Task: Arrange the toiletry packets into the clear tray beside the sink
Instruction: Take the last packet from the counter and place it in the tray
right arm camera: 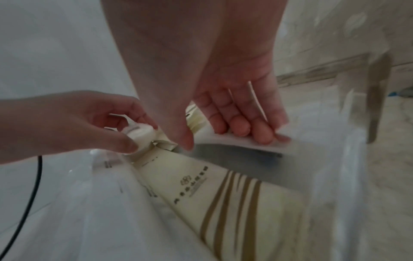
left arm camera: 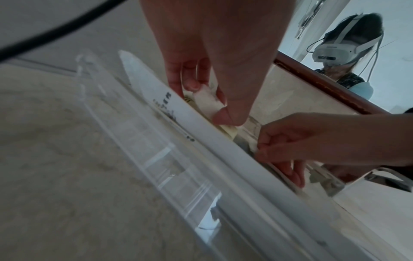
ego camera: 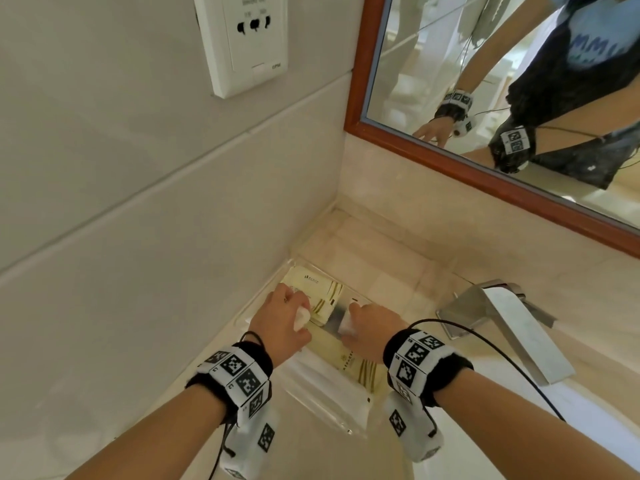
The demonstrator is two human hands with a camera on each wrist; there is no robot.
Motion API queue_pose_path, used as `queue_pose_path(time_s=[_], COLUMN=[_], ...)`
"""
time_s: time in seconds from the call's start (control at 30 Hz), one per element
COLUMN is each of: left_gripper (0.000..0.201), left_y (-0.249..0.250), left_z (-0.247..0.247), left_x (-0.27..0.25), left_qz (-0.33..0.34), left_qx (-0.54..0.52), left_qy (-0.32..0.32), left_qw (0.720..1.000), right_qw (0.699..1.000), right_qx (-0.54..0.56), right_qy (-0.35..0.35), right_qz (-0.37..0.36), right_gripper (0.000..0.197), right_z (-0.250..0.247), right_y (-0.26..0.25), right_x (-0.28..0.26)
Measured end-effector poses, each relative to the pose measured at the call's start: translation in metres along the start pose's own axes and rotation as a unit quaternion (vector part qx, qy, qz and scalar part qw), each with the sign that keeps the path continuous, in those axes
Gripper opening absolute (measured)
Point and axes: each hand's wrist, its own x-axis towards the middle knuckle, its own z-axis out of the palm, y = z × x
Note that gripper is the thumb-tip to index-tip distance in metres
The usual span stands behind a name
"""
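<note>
A clear tray (ego camera: 346,429) lies in the counter corner, its wall close in the left wrist view (left arm camera: 138,141). Inside it lie cream packets with gold stripes (ego camera: 322,299) (right arm camera: 212,185), a grey packet (right arm camera: 245,162) and a long white packet (left arm camera: 178,113). Over the tray's middle, my left hand (ego camera: 292,308) (left arm camera: 210,102) pinches a small white packet (ego camera: 301,317) (left arm camera: 205,98) (right arm camera: 140,132) between thumb and fingers. Just to its right, my right hand (ego camera: 356,317) (right arm camera: 216,139) grips the edge of a flat white packet (ego camera: 346,325) (right arm camera: 234,139), fingers curled over it above the grey packet.
A tiled wall with a socket plate (ego camera: 246,39) runs close along the tray's left side. The wood-framed mirror (ego camera: 485,98) stands behind the counter. A chrome faucet (ego camera: 502,313) sticks out just right of the tray. Cables hang from both wrists.
</note>
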Motion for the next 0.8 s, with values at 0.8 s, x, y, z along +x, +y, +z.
queue_pose_path(time_s=[0.8], left_gripper=[0.016], left_y=[0.0008], left_z=[0.0009], left_x=[-0.0071], left_qz=[0.001], left_qx=[0.039], left_qy=[-0.06], left_qw=[0.997], right_qw=[0.998], right_qx=[-0.056], right_qy=[0.008], right_qz=[-0.016], right_gripper=[0.024], right_z=[0.0056], right_y=[0.0058], right_x=[-0.0051])
